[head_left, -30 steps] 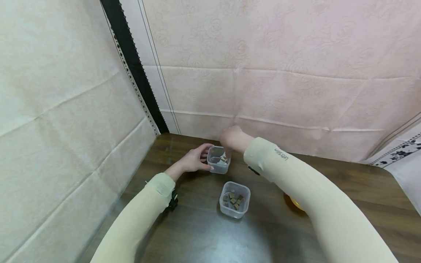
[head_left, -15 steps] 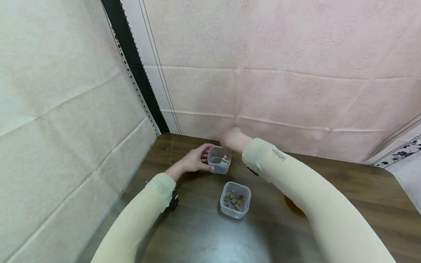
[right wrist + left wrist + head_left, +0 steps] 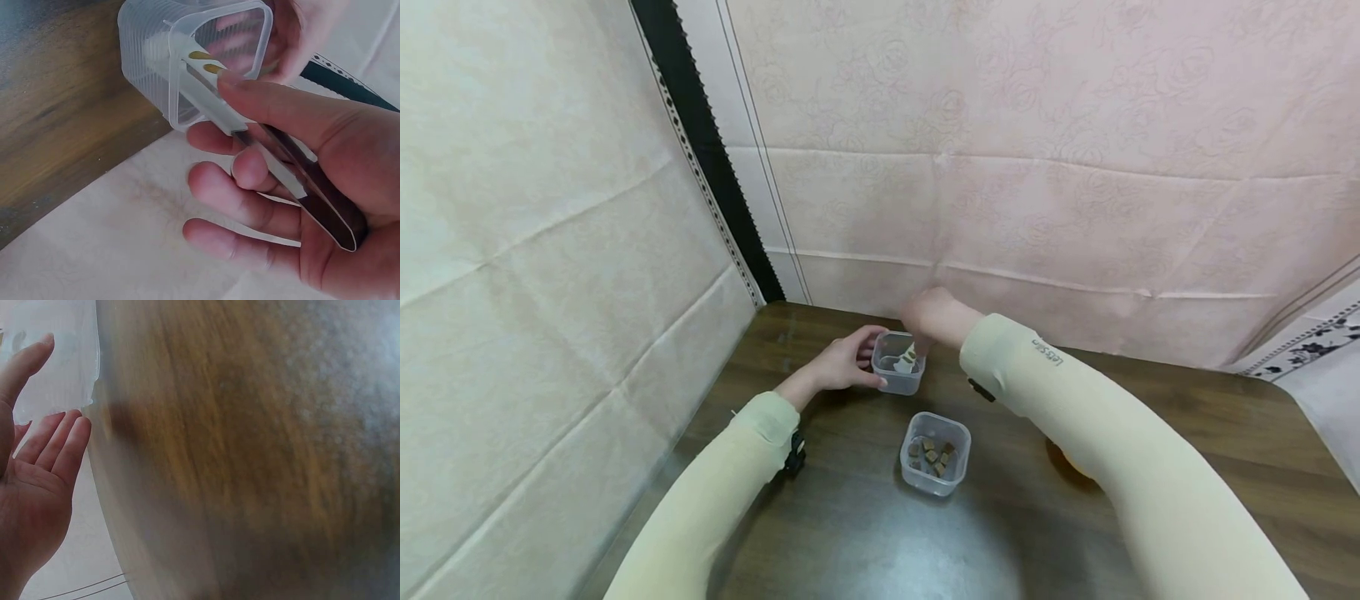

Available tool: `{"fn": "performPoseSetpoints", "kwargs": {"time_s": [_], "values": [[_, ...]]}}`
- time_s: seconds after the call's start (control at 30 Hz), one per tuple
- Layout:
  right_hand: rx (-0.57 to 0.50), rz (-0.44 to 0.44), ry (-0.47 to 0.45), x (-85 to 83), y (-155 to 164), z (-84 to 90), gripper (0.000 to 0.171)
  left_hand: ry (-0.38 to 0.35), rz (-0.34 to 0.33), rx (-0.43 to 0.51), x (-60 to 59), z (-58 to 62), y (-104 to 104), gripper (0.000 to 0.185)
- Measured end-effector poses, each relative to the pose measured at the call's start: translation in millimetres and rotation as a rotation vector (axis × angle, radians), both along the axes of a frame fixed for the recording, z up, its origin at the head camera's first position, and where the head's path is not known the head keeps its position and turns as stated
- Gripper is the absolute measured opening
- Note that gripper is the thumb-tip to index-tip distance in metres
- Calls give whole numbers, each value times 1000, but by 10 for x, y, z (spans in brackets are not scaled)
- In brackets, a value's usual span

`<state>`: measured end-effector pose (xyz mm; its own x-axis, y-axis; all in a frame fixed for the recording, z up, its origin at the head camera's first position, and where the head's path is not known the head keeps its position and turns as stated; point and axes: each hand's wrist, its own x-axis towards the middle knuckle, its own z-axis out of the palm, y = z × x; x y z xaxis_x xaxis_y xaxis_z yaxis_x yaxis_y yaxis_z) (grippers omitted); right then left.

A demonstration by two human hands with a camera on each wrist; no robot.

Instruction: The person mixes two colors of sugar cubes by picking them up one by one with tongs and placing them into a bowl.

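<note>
My left hand (image 3: 842, 362) holds a small clear plastic container (image 3: 898, 384) at the back of the table, thumb on the near side and fingers on the far side. In the left wrist view the thumb lies against its wall. My right hand (image 3: 269, 162) grips a pair of tongs (image 3: 215, 109) with metal handles and white ends marked by yellow-green ovals. Those ends reach inside the container through its opening. Whether anything sits between the tips cannot be made out. Closer to me stands a second clear container (image 3: 934, 488) with several small brown cubes (image 3: 931, 456).
An orange-brown round object (image 3: 1067, 467) is partly hidden under my right forearm. The wooden table (image 3: 820, 517) meets cloth-covered walls (image 3: 1037, 208) at its back and left edges.
The white tong ends have shifted slightly left inside the far container and show more now. My right wrist moved a little right since half a second ago. The left hand keeps its place.
</note>
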<state>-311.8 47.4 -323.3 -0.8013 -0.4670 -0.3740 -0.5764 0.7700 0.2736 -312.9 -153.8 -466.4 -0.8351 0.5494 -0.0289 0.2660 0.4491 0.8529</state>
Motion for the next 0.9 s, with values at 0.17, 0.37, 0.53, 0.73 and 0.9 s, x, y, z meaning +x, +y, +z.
{"fn": "performPoseSetpoints", "kwargs": {"time_s": [0.17,0.37,0.53,0.73,0.9], "values": [[-80,-16,-2,-5,117,61,21,3,-2,-4,-7,8,8,88],[-85,-17,-19,-15,244,134,30,13,1,-8,0,23,12,88],[-122,1,-53,-5,368,177,42,7,4,-7,7,27,16,88],[-175,8,-71,51,510,208,45,10,4,-10,17,29,18,87],[-238,39,-29,125,640,231,46,16,0,-14,37,35,13,87]]}}
